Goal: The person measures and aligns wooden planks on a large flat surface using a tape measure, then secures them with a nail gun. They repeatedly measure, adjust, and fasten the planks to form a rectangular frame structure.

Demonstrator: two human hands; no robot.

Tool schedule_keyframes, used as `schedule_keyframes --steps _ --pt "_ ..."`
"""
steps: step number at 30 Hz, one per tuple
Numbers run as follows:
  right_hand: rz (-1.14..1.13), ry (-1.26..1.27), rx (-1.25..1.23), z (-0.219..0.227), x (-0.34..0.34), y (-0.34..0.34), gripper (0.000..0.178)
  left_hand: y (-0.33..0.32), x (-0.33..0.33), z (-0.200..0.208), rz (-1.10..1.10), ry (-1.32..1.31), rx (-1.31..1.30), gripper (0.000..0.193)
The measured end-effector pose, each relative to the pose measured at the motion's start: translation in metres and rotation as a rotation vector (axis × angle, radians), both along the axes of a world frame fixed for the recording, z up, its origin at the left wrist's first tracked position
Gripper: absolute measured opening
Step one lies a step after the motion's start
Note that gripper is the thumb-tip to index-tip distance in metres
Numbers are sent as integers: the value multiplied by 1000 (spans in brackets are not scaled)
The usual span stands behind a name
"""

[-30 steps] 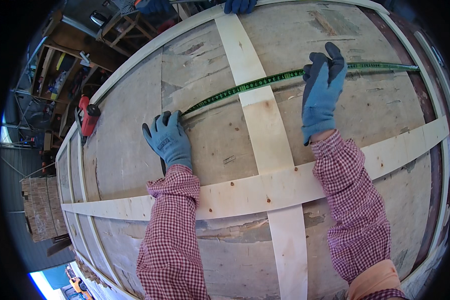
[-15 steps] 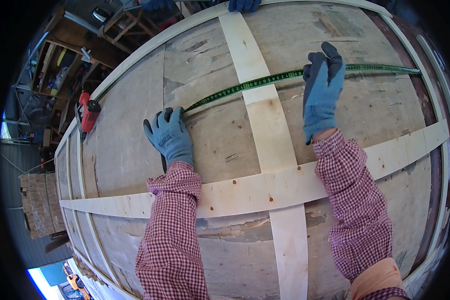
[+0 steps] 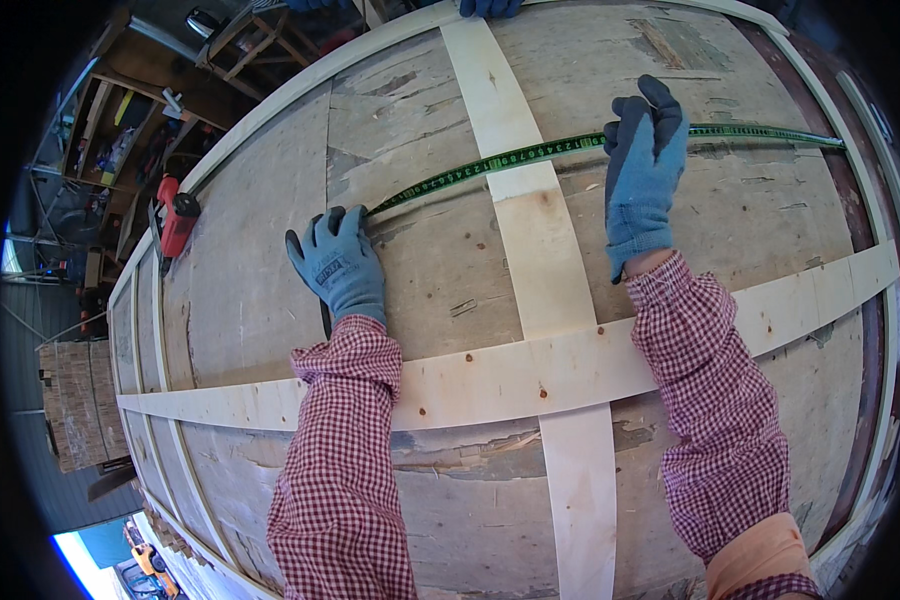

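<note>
A green tape measure (image 3: 545, 150) is drawn out across a large weathered wooden panel (image 3: 440, 270), over a pale upright slat (image 3: 500, 110). Its left end runs under my left hand (image 3: 340, 265), gloved in blue and grey, whose fingers are closed over it; the case is hidden beneath the palm, and a dark strip shows below. Farther right, my right hand (image 3: 647, 170), gloved alike, is closed at the tape with curled fingers, one finger held up. Beyond it the tape stretches to the panel's right edge frame (image 3: 860, 170).
A long pale slat (image 3: 470, 390) crosses the panel under my forearms. On the left edge lies a red and black power tool (image 3: 177, 222). At the far edge rests another person's dark-gloved hand (image 3: 490, 8). Wooden shelving (image 3: 135, 100) and stacked boards (image 3: 80, 400) stand to the left.
Both hands keep almost the same places on the tape. The view has shifted very slightly, and my left hand sits a little higher in it.
</note>
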State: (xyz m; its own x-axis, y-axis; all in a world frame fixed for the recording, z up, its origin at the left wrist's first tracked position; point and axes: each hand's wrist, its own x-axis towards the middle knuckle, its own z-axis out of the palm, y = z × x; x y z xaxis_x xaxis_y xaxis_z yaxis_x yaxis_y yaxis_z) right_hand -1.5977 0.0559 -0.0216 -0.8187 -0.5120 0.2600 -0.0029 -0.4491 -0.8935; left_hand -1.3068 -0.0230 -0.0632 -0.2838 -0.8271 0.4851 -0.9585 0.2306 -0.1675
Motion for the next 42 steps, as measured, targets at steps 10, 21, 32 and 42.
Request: schedule_keyframes --steps 10,21,32,42 --pt "20 -16 -3 4 -1 1 28 1 -2 3 -2 11 4 24" --pt "-6 -19 -31 -2 -3 -2 29 0 -1 2 4 4 11 25" --pt "29 -46 -1 6 -1 3 28 1 -3 2 -1 40 25 20" --pt "29 -44 -9 6 -1 3 27 1 -3 3 21 2 35 25"
